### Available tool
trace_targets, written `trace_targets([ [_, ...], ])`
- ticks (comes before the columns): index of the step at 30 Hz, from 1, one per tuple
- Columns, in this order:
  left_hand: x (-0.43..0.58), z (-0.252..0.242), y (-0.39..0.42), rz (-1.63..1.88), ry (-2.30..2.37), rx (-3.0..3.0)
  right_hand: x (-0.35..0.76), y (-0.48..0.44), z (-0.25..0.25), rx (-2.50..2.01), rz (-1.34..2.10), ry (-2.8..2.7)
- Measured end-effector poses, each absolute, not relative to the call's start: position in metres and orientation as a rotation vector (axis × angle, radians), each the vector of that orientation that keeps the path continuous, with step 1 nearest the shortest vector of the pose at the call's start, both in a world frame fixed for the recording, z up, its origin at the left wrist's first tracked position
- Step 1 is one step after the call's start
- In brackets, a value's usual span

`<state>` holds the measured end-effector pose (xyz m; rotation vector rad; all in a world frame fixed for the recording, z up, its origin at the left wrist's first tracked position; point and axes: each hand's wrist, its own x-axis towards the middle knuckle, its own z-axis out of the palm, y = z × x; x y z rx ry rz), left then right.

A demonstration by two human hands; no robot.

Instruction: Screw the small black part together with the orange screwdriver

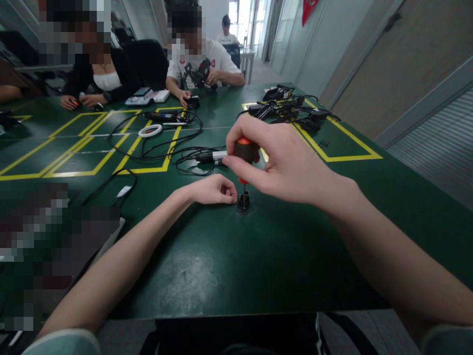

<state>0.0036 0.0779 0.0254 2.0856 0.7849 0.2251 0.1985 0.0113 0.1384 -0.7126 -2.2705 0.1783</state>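
Note:
My right hand (284,158) is closed around the black and orange handle of a screwdriver (244,150), which stands upright with its shaft pointing down. The shaft reaches into a small, round black part (243,203) lying on the green table. Curled at the left side of that part is my left hand (217,190), its fingertips against the rim. What lies inside the black part is too small to make out.
Black cables (158,148) and a white ring (150,130) lie beyond my left hand. More black devices with cables (291,106) sit at the far right on the green table (207,266). Several people sit across; one person (207,64) handles a black device. Pixelated screens are at left.

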Motion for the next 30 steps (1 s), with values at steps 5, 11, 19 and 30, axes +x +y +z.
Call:
trace_targets([
  [5,-0.002,0.033,0.080,0.087,0.745,2.073,0.197,0.013,0.140,-0.589,0.412,-2.191],
  [11,0.003,0.023,0.082,0.515,0.764,1.787,0.200,0.016,0.139,-0.560,0.699,-2.026],
  [19,0.020,0.015,0.073,0.706,0.807,1.574,0.200,0.030,0.133,-0.404,1.373,-1.711],
  [30,0.015,0.015,0.071,0.467,0.737,1.695,0.190,0.024,0.123,-0.239,1.619,-1.519],
])
